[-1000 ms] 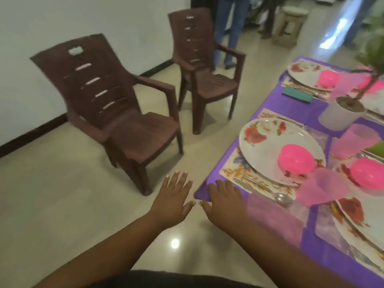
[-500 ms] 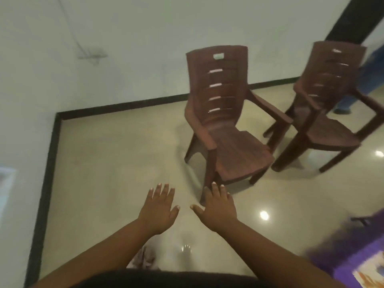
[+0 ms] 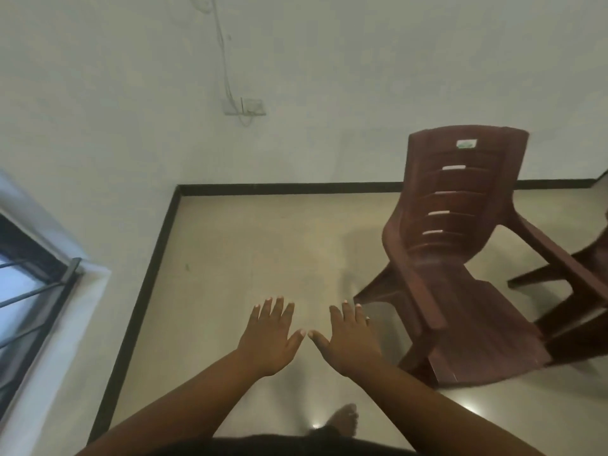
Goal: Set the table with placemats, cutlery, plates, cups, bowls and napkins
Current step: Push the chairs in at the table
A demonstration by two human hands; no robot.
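Note:
My left hand [image 3: 268,337] and my right hand [image 3: 350,339] are stretched out side by side in front of me, palms down, fingers straight and spread. The thumb tips almost meet. Both hands hold nothing and hover over bare floor. The table, placemats, plates, cups, bowls, cutlery and napkins are out of view.
A brown plastic armchair [image 3: 460,258] stands just right of my right hand, and part of a second chair [image 3: 589,284] shows at the right edge. White walls meet in a corner ahead, with a wall socket [image 3: 246,106]. A barred window [image 3: 29,291] is at the left. My bare foot [image 3: 343,419] shows below.
The view has swung left, away from the purple set table, which has left the frame. The chairs have shifted to the right. Both hands stay outstretched and empty.

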